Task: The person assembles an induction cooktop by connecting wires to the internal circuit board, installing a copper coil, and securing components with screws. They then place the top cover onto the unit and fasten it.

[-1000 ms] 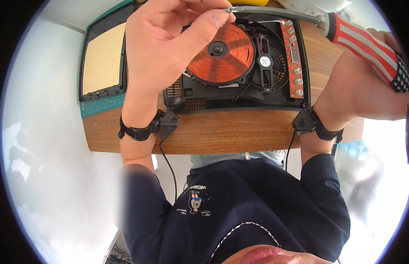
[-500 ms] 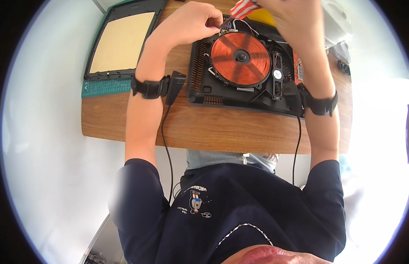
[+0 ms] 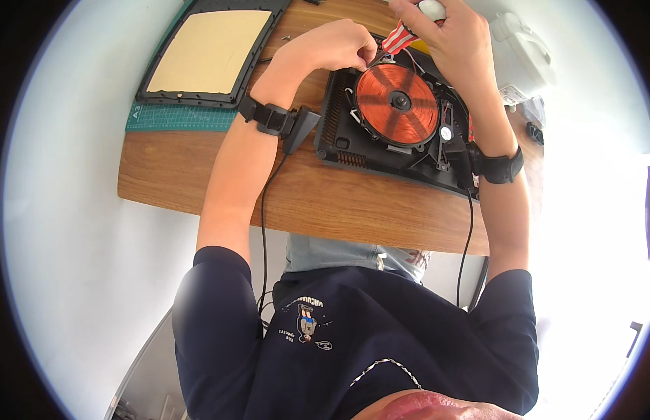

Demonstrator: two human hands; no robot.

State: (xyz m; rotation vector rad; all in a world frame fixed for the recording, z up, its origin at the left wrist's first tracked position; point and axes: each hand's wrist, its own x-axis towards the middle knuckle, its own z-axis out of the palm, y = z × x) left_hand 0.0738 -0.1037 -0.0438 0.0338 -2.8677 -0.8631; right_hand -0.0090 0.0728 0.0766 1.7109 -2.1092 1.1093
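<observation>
An opened induction cooker, its black base shell (image 3: 329,143) turned at an angle, lies on the wooden table. Its round copper coil (image 3: 417,115) faces up. My right hand (image 3: 459,42) grips a screwdriver (image 3: 398,39) with a red-and-white striped handle and a pale rounded end, tilted down toward the coil's far edge. Beside its tip, my left hand (image 3: 346,46) has thumb and fingers pinched together at the far left rim of the coil. Whatever lies between those fingers is hidden. Thin wires show just beyond the coil.
A black-framed cream panel (image 3: 209,52) rests on a green cutting mat (image 3: 174,119) at the far left. A white appliance (image 3: 521,59) stands at the far right, near a small black object (image 3: 535,133). Black cables (image 3: 263,217) hang from both wrist straps.
The whole view has shifted, so the cooker appears farther right and slightly rotated. My right hand holds the screwdriver more upright. My left hand stays pinched near its tip.
</observation>
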